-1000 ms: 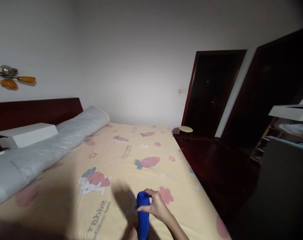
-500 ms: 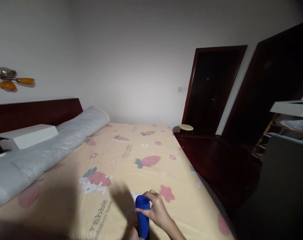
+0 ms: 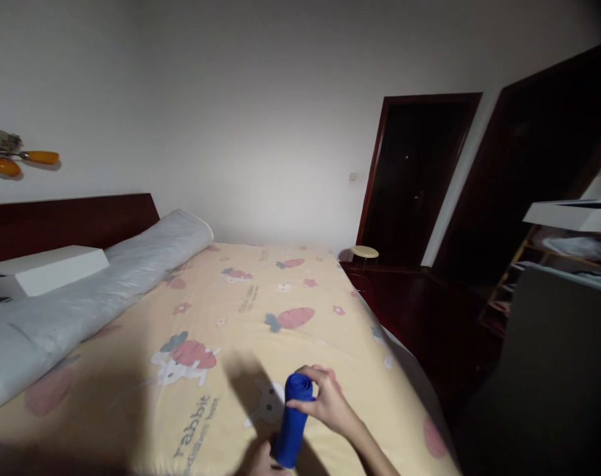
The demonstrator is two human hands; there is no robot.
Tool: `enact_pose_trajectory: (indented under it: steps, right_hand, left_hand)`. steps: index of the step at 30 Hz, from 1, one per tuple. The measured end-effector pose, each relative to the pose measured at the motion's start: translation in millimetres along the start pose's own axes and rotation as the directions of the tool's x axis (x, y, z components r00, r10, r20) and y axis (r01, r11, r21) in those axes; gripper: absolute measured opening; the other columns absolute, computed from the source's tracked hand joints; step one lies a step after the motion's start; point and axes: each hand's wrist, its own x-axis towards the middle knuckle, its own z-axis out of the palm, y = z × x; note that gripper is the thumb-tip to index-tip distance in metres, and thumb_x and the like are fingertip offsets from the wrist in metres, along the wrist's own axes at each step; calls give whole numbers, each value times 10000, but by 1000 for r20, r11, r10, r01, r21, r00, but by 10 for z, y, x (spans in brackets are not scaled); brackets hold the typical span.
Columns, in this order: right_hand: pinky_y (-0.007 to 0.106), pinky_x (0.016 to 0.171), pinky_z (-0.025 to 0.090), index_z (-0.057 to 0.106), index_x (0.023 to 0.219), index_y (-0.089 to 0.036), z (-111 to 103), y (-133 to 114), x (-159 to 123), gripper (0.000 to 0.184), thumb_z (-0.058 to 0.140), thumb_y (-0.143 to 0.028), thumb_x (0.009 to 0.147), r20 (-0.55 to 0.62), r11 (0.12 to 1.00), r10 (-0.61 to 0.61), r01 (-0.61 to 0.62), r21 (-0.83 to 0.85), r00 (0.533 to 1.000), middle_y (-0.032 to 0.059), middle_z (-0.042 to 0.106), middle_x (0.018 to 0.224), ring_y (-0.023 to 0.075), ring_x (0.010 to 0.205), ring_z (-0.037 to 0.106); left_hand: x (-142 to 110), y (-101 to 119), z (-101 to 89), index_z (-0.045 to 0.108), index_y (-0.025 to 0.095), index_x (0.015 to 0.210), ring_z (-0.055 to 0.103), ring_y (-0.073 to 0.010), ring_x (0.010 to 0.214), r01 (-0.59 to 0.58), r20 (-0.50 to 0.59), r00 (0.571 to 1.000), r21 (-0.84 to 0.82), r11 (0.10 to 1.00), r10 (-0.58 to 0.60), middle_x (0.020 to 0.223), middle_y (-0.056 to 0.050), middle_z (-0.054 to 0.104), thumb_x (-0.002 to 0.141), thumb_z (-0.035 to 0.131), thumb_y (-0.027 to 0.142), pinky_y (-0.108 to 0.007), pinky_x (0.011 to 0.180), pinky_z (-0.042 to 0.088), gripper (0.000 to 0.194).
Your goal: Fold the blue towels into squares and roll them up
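Note:
A tightly rolled blue cloth (image 3: 294, 430) stands tilted above the bed near the bottom of the view, its spiral end facing up. My right hand (image 3: 327, 403) closes around the upper end from the right, thumb in front and fingers behind. At the lower end, my left hand (image 3: 261, 459) grips the roll from the left; its fingers are partly hidden and cut off by the frame's edge. The cream bedsheet (image 3: 240, 410) with carrots and rabbits lies beneath both hands.
A grey rolled bundle (image 3: 131, 271) lies along the dark headboard (image 3: 72, 228), with a white box (image 3: 52, 271) beside it. Beyond the bed are a round stool (image 3: 364, 252) and a dark door (image 3: 414, 185). Shelving (image 3: 568, 244) stands at the right.
The blue roll has moved slightly right and up with both hands holding it, and more of its length shows. The camera view has turned slightly to the right.

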Motion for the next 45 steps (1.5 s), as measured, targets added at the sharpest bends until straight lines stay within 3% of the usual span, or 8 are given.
enact_pose_trajectory:
  steps: [4,7,14,22,30,36,41,45]
  right_hand:
    - [310,706,461,678,887,-233,-633,-76,-36,379,799,-518,669,39,998,39,-37,-47,998,15,689,838,217,780,612]
    - [317,740,478,686,875,-232,-1074,-22,-119,370,812,-499,650,16,990,70,-67,-122,997,28,694,879,225,812,622]
    - [324,704,501,686,931,-206,-1938,558,-416,424,765,-512,648,-91,908,285,-300,-292,954,46,702,834,238,764,638]
    - [337,690,497,701,877,-214,-2277,1251,-672,386,771,-447,578,-215,819,361,-419,-392,907,44,719,773,253,712,654]
    - [329,743,520,639,922,-222,-2702,1237,-234,384,684,-484,646,-323,780,166,-324,-535,932,49,716,868,257,802,677]
    - [342,756,540,576,1073,-218,-2496,1424,-369,311,503,-335,795,-302,626,-65,-197,-755,951,102,640,1069,253,936,645]
    - [338,815,569,627,1085,-210,-1787,2299,-1174,489,481,-105,630,-163,502,12,-147,-852,987,104,663,1093,265,1046,641]
    - [350,866,573,668,1108,-237,-1228,2982,-1796,617,509,-80,534,-47,429,80,-77,-900,996,84,689,1144,292,1086,646]
  left_hand:
    - [69,-135,17,651,335,1163,583,-273,1195,-212,16,977,-4,977,212,1187,-11,693,481,713,132,-313,907,525,714]
    - [57,-164,36,681,370,1095,586,-263,1184,-218,-65,973,64,974,222,1213,13,674,516,715,190,-293,806,563,607]
    - [-33,-116,-8,731,352,983,604,-258,1136,-244,-104,958,202,949,268,1140,14,707,543,719,245,-290,846,563,453]
    - [48,-221,15,724,344,994,653,-190,1051,-399,-87,900,231,888,427,1060,41,729,602,640,148,-233,949,510,447]
    - [75,-303,15,709,298,1018,655,-190,1029,-467,-85,871,160,870,483,1073,-14,723,660,631,174,-262,906,547,388]
    - [40,-318,49,713,286,987,641,-198,1038,-459,-123,878,57,887,462,1070,-29,710,653,622,171,-263,828,575,365]
    - [15,-297,62,723,295,954,638,-207,1022,-467,-140,870,69,881,472,1035,-21,722,638,615,167,-293,858,575,358]
    - [7,-288,45,725,310,956,635,-207,1022,-479,-150,859,97,872,489,1039,-11,725,641,605,155,-293,853,575,371]
